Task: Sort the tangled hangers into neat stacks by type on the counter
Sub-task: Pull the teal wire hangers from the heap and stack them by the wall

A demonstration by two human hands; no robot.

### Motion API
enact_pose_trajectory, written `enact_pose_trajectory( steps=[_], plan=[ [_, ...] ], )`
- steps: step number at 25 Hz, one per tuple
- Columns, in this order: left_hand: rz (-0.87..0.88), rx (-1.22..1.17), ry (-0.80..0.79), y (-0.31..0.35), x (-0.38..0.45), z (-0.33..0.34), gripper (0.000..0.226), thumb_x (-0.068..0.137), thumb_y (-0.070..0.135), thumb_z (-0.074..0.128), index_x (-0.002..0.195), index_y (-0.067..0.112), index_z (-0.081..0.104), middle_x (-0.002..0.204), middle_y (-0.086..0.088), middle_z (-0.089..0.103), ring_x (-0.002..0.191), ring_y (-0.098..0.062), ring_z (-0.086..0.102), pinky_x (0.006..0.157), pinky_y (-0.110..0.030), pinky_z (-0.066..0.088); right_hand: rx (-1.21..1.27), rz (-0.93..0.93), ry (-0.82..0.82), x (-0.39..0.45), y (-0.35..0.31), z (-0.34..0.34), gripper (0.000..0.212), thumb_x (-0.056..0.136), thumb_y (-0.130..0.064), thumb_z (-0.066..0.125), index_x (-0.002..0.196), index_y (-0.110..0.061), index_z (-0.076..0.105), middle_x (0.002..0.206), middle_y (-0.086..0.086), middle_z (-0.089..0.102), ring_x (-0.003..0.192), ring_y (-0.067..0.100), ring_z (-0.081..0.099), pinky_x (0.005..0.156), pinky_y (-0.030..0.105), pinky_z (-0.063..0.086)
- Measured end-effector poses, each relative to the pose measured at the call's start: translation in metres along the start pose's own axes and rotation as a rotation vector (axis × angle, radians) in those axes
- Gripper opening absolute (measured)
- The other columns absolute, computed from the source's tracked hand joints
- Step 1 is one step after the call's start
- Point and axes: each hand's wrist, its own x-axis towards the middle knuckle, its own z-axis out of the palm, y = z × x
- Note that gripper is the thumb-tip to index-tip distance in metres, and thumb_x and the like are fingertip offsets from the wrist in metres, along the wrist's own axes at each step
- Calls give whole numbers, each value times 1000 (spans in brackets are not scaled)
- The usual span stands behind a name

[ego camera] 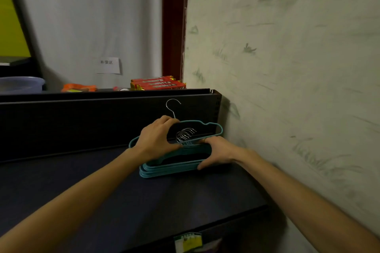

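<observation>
From the head camera, both arms reach forward over a dark bench [102, 187] that runs up against a pale green-streaked wall [287, 68] on the right. Between the hands lies a stack of teal hangers [164, 170], flat on the bench and close to the wall.

The left hand [154, 139] curls over the top of one more teal hanger [213, 129], which stands tilted up off the stack, its silver hook [172, 104] poking above the fingers. A bundle of silver hooks [185, 134] from the stacked hangers shows through the raised hanger's opening, just beyond both hands.

The right hand [218, 153] grips the near right end of the stack, thumb on top and fingers wrapped round the edge; the picture is a little soft there, so how many hangers it holds I cannot say.

Past the hands a dark raised panel [82, 121] backs the bench. Behind that sit red packets [158, 83], an orange packet [79, 87] further left, and a bluish tub [20, 84] at the far left. A small paper label [108, 65] hangs on the grey curtain [92, 16] above them.
</observation>
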Motion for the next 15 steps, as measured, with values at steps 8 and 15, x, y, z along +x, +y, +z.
enact_pose_trajectory(
  steps=[8,15],
  plan=[
    [-61,14,-27,7,-15,8,78,76,72,66,141,33,46,135,15,49,112,-5,56,81,-28,53,-72,-26,-12,-1,5,6,103,49,-81,76,135,-29,53,131,-11,60,121,11,54,109,40,41],
    [-28,-82,-170,27,-19,17,85,73,80,63,141,33,48,133,15,52,111,-3,56,86,-28,52,109,276,276,-42,46,-3,138,36,-91,74,147,-19,33,144,1,47,131,25,47,106,48,45]
  ],
)
